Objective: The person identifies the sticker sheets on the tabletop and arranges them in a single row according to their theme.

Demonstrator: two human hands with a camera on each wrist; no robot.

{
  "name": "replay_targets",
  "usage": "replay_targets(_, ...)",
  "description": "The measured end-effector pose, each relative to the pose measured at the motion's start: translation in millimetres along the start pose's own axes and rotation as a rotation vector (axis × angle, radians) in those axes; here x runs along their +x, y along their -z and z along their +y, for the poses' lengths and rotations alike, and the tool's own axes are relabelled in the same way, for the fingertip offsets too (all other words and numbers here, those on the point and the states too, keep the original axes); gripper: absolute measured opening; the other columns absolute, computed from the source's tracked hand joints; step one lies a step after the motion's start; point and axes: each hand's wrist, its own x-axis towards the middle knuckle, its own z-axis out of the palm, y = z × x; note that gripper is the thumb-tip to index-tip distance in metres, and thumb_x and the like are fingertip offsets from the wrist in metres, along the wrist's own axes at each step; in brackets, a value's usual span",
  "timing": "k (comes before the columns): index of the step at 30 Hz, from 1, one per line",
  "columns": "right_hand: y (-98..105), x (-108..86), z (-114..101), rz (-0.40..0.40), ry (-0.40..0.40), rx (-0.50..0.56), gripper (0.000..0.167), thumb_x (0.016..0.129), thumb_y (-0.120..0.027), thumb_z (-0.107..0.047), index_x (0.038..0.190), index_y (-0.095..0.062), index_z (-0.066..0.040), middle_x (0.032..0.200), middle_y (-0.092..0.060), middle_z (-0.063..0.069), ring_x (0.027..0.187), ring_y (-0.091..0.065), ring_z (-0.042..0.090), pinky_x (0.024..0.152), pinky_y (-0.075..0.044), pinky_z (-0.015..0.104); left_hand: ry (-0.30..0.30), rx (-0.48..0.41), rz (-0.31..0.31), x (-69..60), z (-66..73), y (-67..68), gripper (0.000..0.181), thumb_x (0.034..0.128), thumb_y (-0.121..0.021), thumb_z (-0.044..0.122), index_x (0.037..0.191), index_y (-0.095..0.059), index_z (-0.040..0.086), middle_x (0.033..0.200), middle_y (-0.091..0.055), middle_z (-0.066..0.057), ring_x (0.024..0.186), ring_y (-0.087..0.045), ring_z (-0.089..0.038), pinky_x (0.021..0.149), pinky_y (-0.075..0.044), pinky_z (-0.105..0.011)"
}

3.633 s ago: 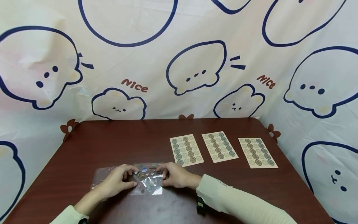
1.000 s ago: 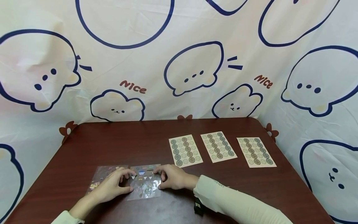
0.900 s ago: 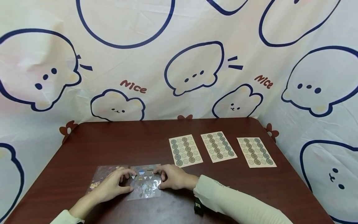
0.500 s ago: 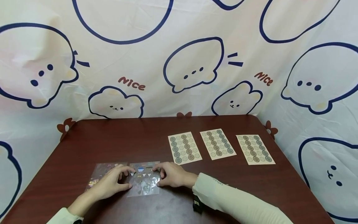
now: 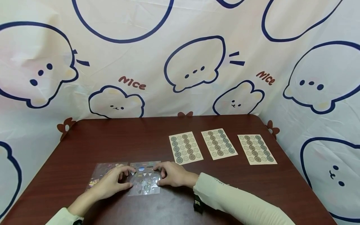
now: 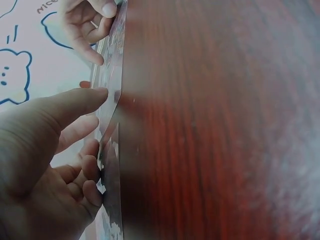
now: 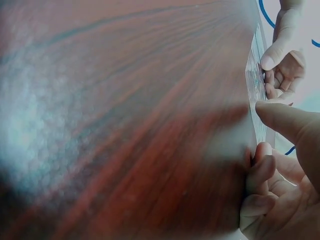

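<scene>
A clear sticker sheet (image 5: 146, 186) with small printed shapes lies on the table, between the two hands in the head view. My left hand (image 5: 113, 182) rests at its left edge, thumb and index fingertips touching the film. At the opposite edge, my right hand (image 5: 174, 175) touches the sheet with thumb and index finger, its other fingers bent toward the table. A second clear sheet (image 5: 97, 175) with colourful prints lies to the left, partly covered by the left hand. In the left wrist view the left thumb tip meets the sheet (image 6: 114, 82) edge-on.
Three cream sheets of round stickers lie at the right: one nearest (image 5: 185, 148), one in the middle (image 5: 219, 143), one farthest right (image 5: 257, 150). The dark reddish table (image 5: 135, 137) meets a printed cloth backdrop (image 5: 197, 103) behind and at both sides.
Since the oldest frame the sheet between the hands has shifted slightly left and lies flatter, with less glare. Both hands moved with it. In the last second little has changed except the camera's tilt.
</scene>
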Motion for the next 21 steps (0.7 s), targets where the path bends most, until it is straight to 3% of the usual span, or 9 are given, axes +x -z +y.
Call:
replay_targets(5, 1.7, 1.1, 0.8, -0.005, 0.005, 0.045, 0.048, 0.081, -0.083, -0.024, 0.127, -0.068, -0.02, 0.069, -0.053, -0.016, 0.059, -0.045, -0.003, 0.062, -0.039, 0.015, 0.011, -0.024, -0.007, 1.4, 0.7, 3.3, 0.037, 0.0841, -0.082, 0.023, 0.117, -0.069, 0.016, 0.095, -0.056, 0.002, 0.078, -0.043, -0.003, 0.066, -0.037, -0.023)
replay_targets(12, 5.8, 0.8, 3.1, -0.035, 0.061, 0.182, 0.038, 0.088, -0.077, -0.018, 0.125, -0.069, -0.011, 0.07, -0.057, -0.013, 0.057, -0.047, -0.003, 0.067, -0.042, 0.014, 0.06, -0.08, -0.026, 0.9, 2.5, 5.9, 0.033, 0.0886, -0.078, 0.027, 0.119, -0.068, 0.018, 0.096, -0.056, 0.0, 0.078, -0.044, -0.007, 0.064, -0.036, -0.024)
replay_targets(21, 9.5, -1.5, 7.1, -0.055, 0.086, 0.343, 0.033, 0.092, -0.071, -0.009, 0.124, -0.068, -0.003, 0.07, -0.06, -0.006, 0.051, -0.047, -0.001, 0.059, -0.041, 0.013, 0.08, -0.106, -0.001, 6.9, 7.8, 7.7, 0.028, 0.0937, -0.072, 0.024, 0.12, -0.067, 0.017, 0.097, -0.056, -0.001, 0.076, -0.045, -0.006, 0.061, -0.039, -0.024)
